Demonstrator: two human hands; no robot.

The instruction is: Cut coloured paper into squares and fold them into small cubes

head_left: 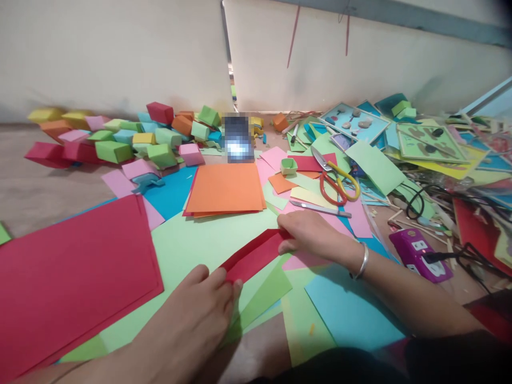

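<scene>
A folded strip of red paper point(256, 256) slants between my two hands, above a pale green sheet point(180, 240). My left hand point(200, 304) has its fingers closed on the strip's near left end. At the far right end, my right hand point(308, 234) pinches the paper between thumb and fingers; a silver bangle circles that wrist. Just beyond the strip lies a stack of orange paper point(226, 186). A scalpel-like knife point(320, 208) and red-and-yellow-handled scissors point(336, 178) rest beyond my right hand. Large red sheets point(76, 282) spread out at the left.
Many folded paper boxes point(114, 152) are heaped at the back left by the wall. A small green paper box point(288, 166) sits behind the knife. To the right are a purple power strip point(420, 253) with a cable, framed pictures point(354, 122) and paper scraps.
</scene>
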